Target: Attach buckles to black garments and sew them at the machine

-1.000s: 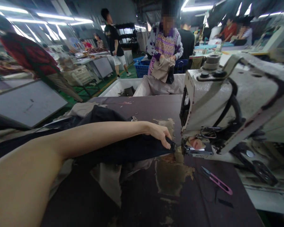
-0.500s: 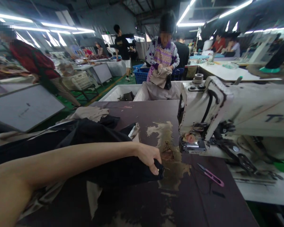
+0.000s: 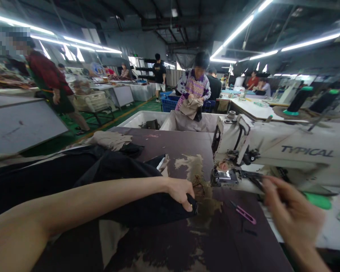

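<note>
My left hand (image 3: 183,192) is closed in a pinch on the end of a piece of dark fabric (image 3: 147,207). The rest of this cloth spreads left over the brown tabletop, partly under my forearm. On the right, my slightly blurred right hand (image 3: 291,211) has its fingertips at a dark metal lever (image 3: 251,176) low on the sewing machine (image 3: 272,139). The hand hides the lever's far end. Pink-handled thread snips (image 3: 245,214) lie on the table between my hands.
Beige cloth (image 3: 109,139) lies at the table's far left. White bins (image 3: 138,118) stand beyond the far edge, where a co-worker (image 3: 194,87) handles beige cloth. Green items (image 3: 319,201) sit right of the machine. Worn patches (image 3: 192,162) mark the tabletop.
My right hand has come into view from the right and reached the metal lever. My left hand keeps its pinch on the dark fabric. The camera view has shifted.
</note>
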`<state>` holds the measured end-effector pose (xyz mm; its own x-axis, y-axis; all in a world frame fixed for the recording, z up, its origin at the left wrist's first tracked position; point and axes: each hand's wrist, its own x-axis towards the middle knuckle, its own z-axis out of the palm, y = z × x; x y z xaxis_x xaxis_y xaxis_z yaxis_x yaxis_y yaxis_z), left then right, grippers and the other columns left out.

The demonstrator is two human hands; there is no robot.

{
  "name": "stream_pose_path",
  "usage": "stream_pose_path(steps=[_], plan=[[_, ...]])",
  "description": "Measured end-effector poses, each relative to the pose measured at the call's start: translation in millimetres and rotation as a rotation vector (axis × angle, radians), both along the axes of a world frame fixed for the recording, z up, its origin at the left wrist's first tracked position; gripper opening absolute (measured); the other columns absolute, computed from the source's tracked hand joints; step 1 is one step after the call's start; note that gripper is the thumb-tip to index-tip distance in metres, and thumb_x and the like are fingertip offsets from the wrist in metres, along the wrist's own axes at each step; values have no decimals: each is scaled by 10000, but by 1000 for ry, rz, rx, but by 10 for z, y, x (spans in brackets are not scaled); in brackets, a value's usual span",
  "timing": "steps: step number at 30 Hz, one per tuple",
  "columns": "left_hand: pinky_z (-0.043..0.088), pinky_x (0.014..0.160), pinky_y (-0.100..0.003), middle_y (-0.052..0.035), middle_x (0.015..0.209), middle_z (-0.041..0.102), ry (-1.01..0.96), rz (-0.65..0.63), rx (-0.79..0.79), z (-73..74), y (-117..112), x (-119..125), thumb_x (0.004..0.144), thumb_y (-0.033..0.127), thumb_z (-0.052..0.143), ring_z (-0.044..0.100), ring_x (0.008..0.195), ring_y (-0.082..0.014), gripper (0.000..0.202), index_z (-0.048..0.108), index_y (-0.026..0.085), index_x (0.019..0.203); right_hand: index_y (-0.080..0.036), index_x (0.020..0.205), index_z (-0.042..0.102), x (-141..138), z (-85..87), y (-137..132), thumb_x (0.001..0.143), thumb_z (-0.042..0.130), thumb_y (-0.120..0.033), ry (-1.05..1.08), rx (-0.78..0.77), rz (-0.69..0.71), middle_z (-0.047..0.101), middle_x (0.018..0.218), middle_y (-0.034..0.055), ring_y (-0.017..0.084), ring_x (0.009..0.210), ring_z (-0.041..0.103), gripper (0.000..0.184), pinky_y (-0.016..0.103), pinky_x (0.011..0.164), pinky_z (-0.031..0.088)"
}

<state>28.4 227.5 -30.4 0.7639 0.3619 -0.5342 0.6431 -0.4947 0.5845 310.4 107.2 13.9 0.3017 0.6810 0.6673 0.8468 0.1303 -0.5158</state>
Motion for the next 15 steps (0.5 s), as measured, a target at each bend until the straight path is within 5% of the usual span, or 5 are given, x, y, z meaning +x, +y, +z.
stream_pose_path(steps=[2,4,6,11,15], plan=[[413,600,-204,18,684,648,4,-9,29,14,-43,21,714,374,720,596,712,-154,262,753,167,872,-172,1158,679,-433,-126,91,928,548,-414,94,-91,186,569,532,-27,98,406,472,359,212,428,356],[422,620,-207,17,709,664,7,-21,60,29,-90,38,716,381,722,605,739,-160,273,753,176,894,-157,1379,481,-809,-205,233,936,524,-382,286,-170,314,523,496,-60,107,375,446,498,202,393,336],[426,628,-211,13,735,678,16,-30,88,33,-121,60,710,398,731,610,748,-165,288,753,184,902,-164,1390,381,-1035,-237,376,942,511,-361,463,-183,434,492,500,-84,108,377,441,506,186,372,320],[441,648,-226,-4,787,701,17,1,165,74,48,175,704,458,723,620,772,-181,354,754,197,940,-211,1001,449,-1090,-395,458,951,477,-297,437,-59,503,340,543,-104,78,431,351,103,161,423,298],[440,635,-239,-5,768,695,-25,24,213,168,253,234,703,451,714,614,757,-188,367,754,201,969,-204,880,506,-992,-725,288,897,566,-274,264,-34,517,449,566,-68,87,457,416,94,179,466,356]])
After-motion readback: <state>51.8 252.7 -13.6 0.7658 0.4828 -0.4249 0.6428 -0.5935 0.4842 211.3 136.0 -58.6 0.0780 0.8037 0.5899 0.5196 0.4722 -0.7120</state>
